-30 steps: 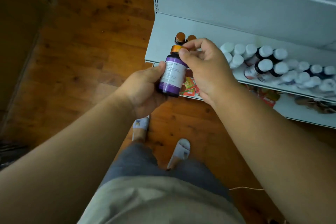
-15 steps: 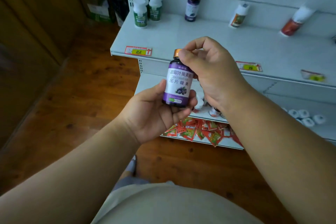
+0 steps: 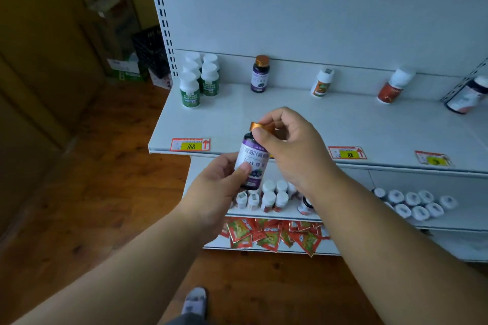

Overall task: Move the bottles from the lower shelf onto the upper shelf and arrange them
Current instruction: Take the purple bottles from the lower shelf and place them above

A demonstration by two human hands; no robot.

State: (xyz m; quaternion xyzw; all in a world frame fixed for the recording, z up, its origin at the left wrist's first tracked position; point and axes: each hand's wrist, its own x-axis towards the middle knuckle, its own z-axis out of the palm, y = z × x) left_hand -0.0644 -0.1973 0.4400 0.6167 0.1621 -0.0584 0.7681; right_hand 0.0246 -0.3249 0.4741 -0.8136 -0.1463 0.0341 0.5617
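From the head camera, both hands held a small purple-labelled bottle with a copper-coloured cap point(image 3: 253, 161) upright in front of the white metal upper shelf point(image 3: 330, 126). The left hand point(image 3: 216, 190) curled round its base; the right hand point(image 3: 287, 148) pinched the cap. At twelve o'clock, a matching purple bottle point(image 3: 260, 74) stood by the shelf's back wall. White-capped bottles point(image 3: 274, 196) crowded the lower shelf point(image 3: 449, 221) at six o'clock.

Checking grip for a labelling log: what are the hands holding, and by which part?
Both hold one purple bottle: the left hand grips its lower body, the right hand pinches its orange cap.
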